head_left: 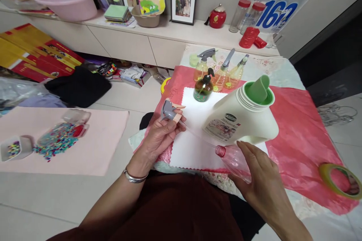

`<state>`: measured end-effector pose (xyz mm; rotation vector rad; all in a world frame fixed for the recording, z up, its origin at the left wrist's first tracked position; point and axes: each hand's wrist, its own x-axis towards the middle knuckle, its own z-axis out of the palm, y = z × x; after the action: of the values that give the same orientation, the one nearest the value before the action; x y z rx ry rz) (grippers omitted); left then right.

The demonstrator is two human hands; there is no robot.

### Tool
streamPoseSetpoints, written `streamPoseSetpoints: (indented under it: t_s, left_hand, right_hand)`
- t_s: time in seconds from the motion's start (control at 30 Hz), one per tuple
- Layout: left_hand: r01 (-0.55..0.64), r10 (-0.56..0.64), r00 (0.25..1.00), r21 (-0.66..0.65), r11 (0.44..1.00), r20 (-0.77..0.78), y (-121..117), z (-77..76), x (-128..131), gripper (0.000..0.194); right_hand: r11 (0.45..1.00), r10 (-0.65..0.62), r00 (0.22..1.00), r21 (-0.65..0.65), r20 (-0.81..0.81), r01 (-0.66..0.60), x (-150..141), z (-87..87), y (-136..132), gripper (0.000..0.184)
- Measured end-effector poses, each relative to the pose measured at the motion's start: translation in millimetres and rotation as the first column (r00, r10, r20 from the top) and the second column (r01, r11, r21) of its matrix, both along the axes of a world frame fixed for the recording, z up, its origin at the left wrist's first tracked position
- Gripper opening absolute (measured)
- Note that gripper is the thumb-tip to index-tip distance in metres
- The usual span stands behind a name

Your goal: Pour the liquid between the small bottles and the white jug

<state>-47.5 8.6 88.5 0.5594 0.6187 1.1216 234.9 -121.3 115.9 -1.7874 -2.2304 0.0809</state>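
In my left hand (162, 131) is a grey and peach spray nozzle (169, 112), pinched between thumb and fingers. Its thin clear tube slants down to the right, the end close to the mouth of a pink clear bottle (236, 162). My right hand (261, 180) is wrapped round that bottle, which is tilted with its open neck to the left. Just behind it stands a large cream jug (240, 116) with a green pouring spout (259, 90). A dark pump bottle (203, 88) is beyond the white sheet (189, 150).
Several amber spray bottles (223, 71) stand at the table's back. A tape roll (341, 180) lies at the right on the red cover (299, 135). Left, a pink sheet (107, 131) holds spilled coloured beads (58, 141). A pink basin (66, 3) sits on the cabinet.
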Motion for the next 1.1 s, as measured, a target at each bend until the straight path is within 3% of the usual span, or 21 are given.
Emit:
streamPoseSetpoints:
  t_s: [0.2, 0.47, 0.87, 1.1]
  left_hand:
    - [0.105, -0.104, 0.993, 0.026, 0.994, -0.049, -12.0, 0.6, 15.7, 0.036]
    - [0.257, -0.249, 0.963, 0.079, 0.963, -0.101, -24.7, 5.0, 31.3, 0.038]
    - [0.226, -0.223, 0.969, 0.021, 0.974, -0.103, -24.1, 8.6, 30.7, 0.026]
    - [0.278, -0.276, 0.959, 0.022, 0.96, -0.067, -23.2, 13.7, 26.9, 0.024]
  right_hand:
    - [0.998, 0.01, 0.994, -0.056, -0.106, -0.016, -16.4, -3.8, 0.7, 0.062]
    - [0.991, -0.075, 0.945, -0.132, -0.32, 0.034, -41.5, -5.1, 9.1, 0.071]
    - [0.997, 0.039, 0.921, -0.042, -0.388, -0.06, -49.6, -7.9, 14.3, 0.07]
    - [0.988, 0.026, 0.827, -0.111, -0.561, -0.106, -53.5, -9.4, 19.8, 0.067]
